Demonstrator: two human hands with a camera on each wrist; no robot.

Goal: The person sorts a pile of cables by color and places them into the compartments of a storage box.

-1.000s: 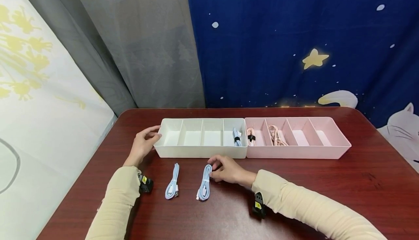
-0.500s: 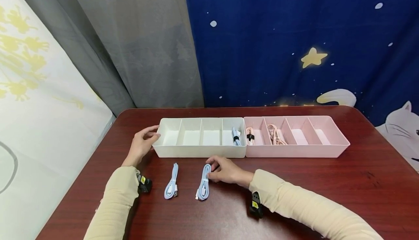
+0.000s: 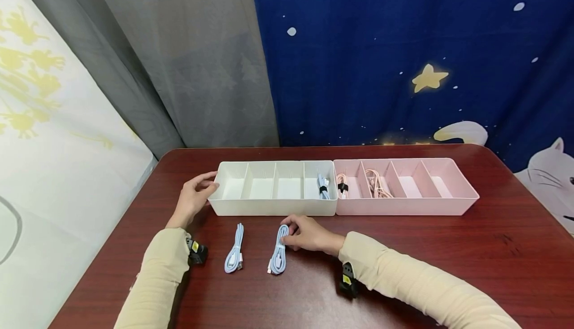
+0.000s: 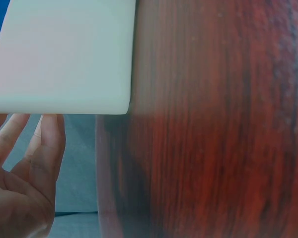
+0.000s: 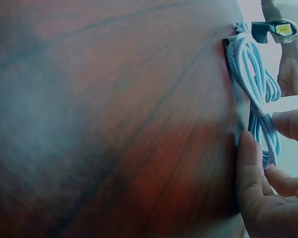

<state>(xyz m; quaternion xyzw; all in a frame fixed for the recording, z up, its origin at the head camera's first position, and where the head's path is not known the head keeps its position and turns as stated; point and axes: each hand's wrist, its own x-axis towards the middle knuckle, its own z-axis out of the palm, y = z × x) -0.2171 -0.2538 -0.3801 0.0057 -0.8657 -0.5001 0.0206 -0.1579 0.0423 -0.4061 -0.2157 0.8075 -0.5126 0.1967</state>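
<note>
Two coiled light-blue charging cables lie on the table in the head view. My right hand is at the nearer-to-middle charging cable, pinching its side between thumb and fingers. In the right wrist view, the thumb lies against this coil and a finger is on its other side. The second charging cable lies to the left, untouched. My left hand rests its fingertips against the left end of the white divided box; the left wrist view shows those fingers fairly straight.
A pink divided box stands end to end with the white one. It holds pink cables, one bundle with a black tie. A blue cable with a black tie sits in the white box's rightmost compartment. Curtains hang behind the table.
My right thumb has shifted slightly left, further onto the charging cable. The left hand stays at the white box, and the head view has drifted a little.
</note>
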